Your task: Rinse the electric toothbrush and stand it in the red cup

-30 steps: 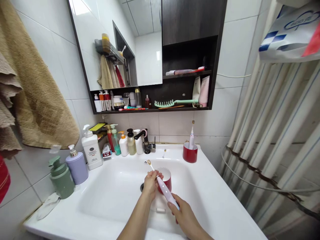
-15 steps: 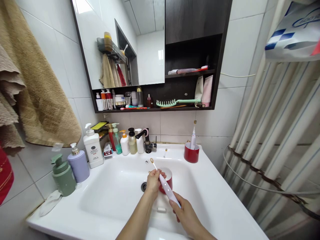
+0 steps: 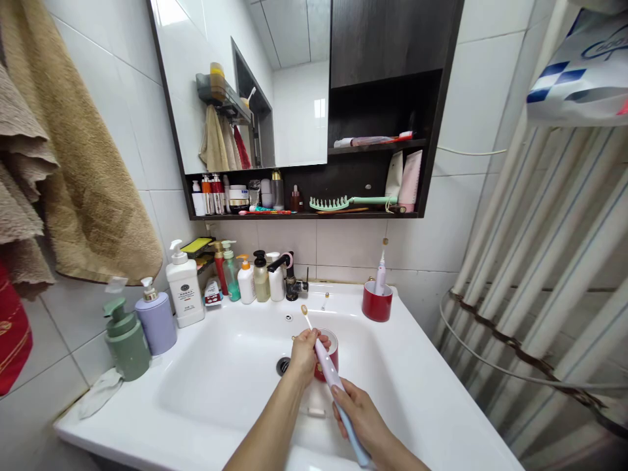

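A pink-and-blue electric toothbrush (image 3: pixel 326 364) slants over the white sink, its brush head up and toward the faucet. My left hand (image 3: pixel 305 355) is closed at its neck, just under the brush head; some of the fingers are hidden. Lower on the body, my right hand (image 3: pixel 362 413) wraps around the handle, whose blue end sticks out below the palm. Behind the toothbrush, a red cup (image 3: pixel 333 353) with a white inside stands in the basin, partly covered by my left hand.
The sink (image 3: pixel 220 386) has a dark drain (image 3: pixel 283 366) and a black faucet (image 3: pixel 294 281). Another red cup (image 3: pixel 377 306) holds a second electric toothbrush (image 3: pixel 381 278). Several pump bottles line the left rim. A loose brush head (image 3: pixel 326 301) stands behind the basin. Radiator pipes (image 3: pixel 549 288) rise at right.
The blue lower end of the toothbrush now shows below my right hand, where it was mostly hidden before. Both hands keep their hold, and the view has shifted slightly.
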Demonstrator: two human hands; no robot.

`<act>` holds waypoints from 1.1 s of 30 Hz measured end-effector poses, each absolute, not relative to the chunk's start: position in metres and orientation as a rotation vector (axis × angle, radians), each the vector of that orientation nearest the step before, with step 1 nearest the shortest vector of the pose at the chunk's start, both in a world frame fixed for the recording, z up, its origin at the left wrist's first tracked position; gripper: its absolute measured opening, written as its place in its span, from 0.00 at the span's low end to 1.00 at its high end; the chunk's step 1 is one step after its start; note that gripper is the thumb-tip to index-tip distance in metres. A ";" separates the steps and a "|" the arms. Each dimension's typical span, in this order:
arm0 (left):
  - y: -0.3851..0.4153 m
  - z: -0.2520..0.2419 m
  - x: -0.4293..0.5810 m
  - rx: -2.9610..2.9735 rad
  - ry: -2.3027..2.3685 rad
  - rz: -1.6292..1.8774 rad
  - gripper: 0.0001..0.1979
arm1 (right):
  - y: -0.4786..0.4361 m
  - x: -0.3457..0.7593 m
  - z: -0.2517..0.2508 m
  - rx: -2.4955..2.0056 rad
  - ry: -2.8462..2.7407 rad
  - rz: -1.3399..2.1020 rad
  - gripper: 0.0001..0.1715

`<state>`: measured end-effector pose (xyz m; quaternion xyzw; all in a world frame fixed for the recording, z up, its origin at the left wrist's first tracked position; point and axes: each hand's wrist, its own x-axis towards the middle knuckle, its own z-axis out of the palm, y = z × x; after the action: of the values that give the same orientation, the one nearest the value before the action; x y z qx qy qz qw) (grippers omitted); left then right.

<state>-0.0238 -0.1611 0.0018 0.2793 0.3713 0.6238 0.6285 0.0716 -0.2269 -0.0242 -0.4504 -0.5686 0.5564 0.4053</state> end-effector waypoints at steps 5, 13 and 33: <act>-0.162 0.001 -0.028 0.668 0.856 1.427 0.07 | -0.228 0.065 -0.025 -1.154 -1.402 1.330 0.21; -0.162 0.017 -0.031 0.719 0.822 1.396 0.07 | -0.224 0.053 -0.018 -1.150 -1.399 1.250 0.15; -0.158 -0.018 -0.038 2.180 1.669 0.815 0.15 | -0.112 0.051 0.002 -1.461 -1.507 0.603 0.13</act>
<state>-0.0383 -0.1579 -0.0183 0.7538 0.5771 0.2820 0.1385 0.0510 -0.1122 0.0019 -0.5937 -0.6125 0.2450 0.4609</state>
